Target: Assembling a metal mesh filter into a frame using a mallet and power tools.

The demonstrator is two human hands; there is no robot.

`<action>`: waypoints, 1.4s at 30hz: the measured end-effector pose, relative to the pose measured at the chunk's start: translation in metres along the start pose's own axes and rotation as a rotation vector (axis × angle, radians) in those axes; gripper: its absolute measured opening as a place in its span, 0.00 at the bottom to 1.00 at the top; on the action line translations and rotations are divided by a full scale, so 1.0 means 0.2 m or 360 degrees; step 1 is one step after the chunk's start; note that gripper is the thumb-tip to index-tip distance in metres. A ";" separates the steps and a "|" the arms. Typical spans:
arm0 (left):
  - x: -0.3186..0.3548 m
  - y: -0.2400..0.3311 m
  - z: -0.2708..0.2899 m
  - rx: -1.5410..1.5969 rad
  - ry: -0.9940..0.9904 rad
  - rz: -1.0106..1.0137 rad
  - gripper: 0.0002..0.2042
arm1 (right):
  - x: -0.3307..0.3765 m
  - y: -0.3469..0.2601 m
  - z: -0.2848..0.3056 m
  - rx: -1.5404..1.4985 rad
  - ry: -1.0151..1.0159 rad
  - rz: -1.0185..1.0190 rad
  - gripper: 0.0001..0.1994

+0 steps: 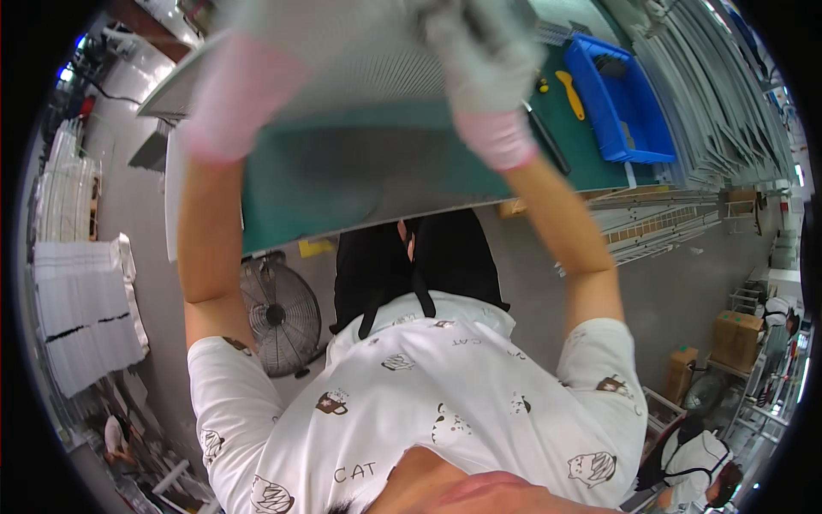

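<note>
Both hands wear white gloves with pink cuffs and are smeared by motion over the green work table [300,184]. At the upper left, my left hand [248,90] is at the near left part of a pale grey, finely ribbed panel [377,73]; its fingers cannot be made out. My right hand [492,77] is raised at the panel's right side. A blurred dark grey thing [437,17] shows beside its fingers, but whether the hand grips it is unclear. The panel's far part runs out of the picture.
Right of my right hand lie a yellow scraper [570,94], a dark long-handled tool [548,141] and a blue bin [612,111] with small grey pieces. Grey panels [711,94] stand stacked beyond it. A floor fan [278,313] stands below the table's left side.
</note>
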State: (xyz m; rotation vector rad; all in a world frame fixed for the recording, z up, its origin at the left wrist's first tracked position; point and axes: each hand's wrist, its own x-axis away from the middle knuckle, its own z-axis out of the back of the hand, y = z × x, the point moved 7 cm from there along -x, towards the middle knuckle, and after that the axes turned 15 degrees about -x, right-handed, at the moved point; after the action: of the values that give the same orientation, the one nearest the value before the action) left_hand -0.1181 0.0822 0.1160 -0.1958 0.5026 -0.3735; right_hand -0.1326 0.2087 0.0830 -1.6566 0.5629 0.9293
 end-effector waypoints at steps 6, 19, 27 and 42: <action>0.05 0.10 -0.11 -0.0218 0.0792 -0.0010 0.15 | 0.38 0.44 0.34 0.0485 -0.0424 -0.0278 0.25; 0.05 -0.05 -0.26 -0.0319 0.0953 0.0615 0.18 | 0.13 0.14 0.58 0.0749 -0.0404 -0.0831 0.15; 0.07 0.05 -0.19 -0.0545 0.0941 0.0566 0.21 | -0.20 -0.24 0.41 0.1107 -0.0922 -0.0520 0.15; 0.14 0.03 -0.24 -0.0450 0.0698 0.0617 0.22 | -0.19 -0.18 0.37 0.1490 -0.1068 -0.0735 0.14</action>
State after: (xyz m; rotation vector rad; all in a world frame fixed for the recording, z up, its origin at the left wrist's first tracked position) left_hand -0.1185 0.0732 0.0609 -0.2848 1.0089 0.0418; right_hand -0.1483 0.2848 0.1272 -0.5286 0.0859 0.6512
